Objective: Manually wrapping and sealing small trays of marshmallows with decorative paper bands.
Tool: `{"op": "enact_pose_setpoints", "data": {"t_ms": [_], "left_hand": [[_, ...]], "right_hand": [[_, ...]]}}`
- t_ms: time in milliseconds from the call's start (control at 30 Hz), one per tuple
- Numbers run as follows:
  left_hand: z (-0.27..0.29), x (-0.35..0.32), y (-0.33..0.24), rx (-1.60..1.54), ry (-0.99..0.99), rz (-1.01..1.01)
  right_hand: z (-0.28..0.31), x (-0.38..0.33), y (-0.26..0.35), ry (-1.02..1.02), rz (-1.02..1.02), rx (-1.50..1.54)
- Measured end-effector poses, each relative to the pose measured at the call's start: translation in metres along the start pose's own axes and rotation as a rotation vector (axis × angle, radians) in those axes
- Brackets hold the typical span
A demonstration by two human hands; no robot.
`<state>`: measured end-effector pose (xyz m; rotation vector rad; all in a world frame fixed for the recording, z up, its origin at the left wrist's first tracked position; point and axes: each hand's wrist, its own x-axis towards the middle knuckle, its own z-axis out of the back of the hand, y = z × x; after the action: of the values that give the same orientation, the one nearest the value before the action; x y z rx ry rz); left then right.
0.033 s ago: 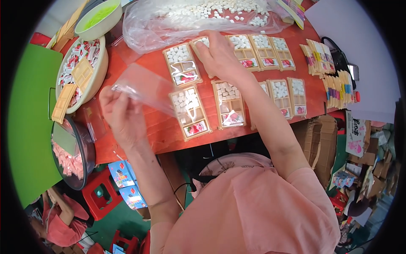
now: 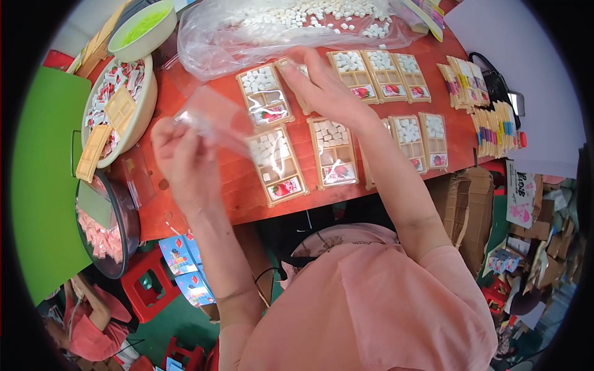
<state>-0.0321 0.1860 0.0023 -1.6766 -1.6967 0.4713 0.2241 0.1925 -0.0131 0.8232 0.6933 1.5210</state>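
My left hand (image 2: pixel 189 157) is closed on a clear plastic bag (image 2: pixel 219 117), which is held up over the left part of the red table. My right hand (image 2: pixel 328 93) reaches over a tan divided tray (image 2: pixel 299 85) in the far row, its thumb and fingers apart at the tray's far end and partly covering it. Next to it on the left, a filled tray (image 2: pixel 265 93) shows white cubes, a shiny wrap and a strawberry-printed sachet. Nearer me lie two more shiny-wrapped trays, one at the left (image 2: pixel 277 167) and one in the middle (image 2: pixel 335 133).
A clear sack of white cubes (image 2: pixel 297 18) lies at the table's far side. More trays (image 2: pixel 389 77) stand at right, near stacked packets (image 2: pixel 495 131). At left are a bowl of sachets (image 2: pixel 152 102), a green-filled bowl (image 2: pixel 145 44) and a dark tub (image 2: pixel 127 232).
My left hand and the clear bag have shifted slightly, and the bag is tilted differently. My right hand's fingers have spread from the tray's far end.
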Motion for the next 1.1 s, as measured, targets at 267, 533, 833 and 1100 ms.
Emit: {"op": "enact_pose_setpoints", "data": {"t_ms": [267, 533, 833, 1100], "left_hand": [[-0.098, 0.009, 0.091, 0.01, 0.212, 0.238], [-0.064, 0.012, 0.105, 0.456, 0.003, 0.225], [0.007, -0.025, 0.051, 0.568, -0.154, 0.213], [0.037, -0.043, 0.033, 0.661, -0.245, 0.156]], "right_hand": [[0.042, -0.067, 0.016, 0.209, 0.013, 0.83], [0.073, -0.036, -0.054, -0.223, -0.297, -0.544], [0.032, -0.013, -0.05, -0.264, -0.445, -0.921], [0.021, -0.011, -0.064, -0.309, -0.464, -0.97]]}}
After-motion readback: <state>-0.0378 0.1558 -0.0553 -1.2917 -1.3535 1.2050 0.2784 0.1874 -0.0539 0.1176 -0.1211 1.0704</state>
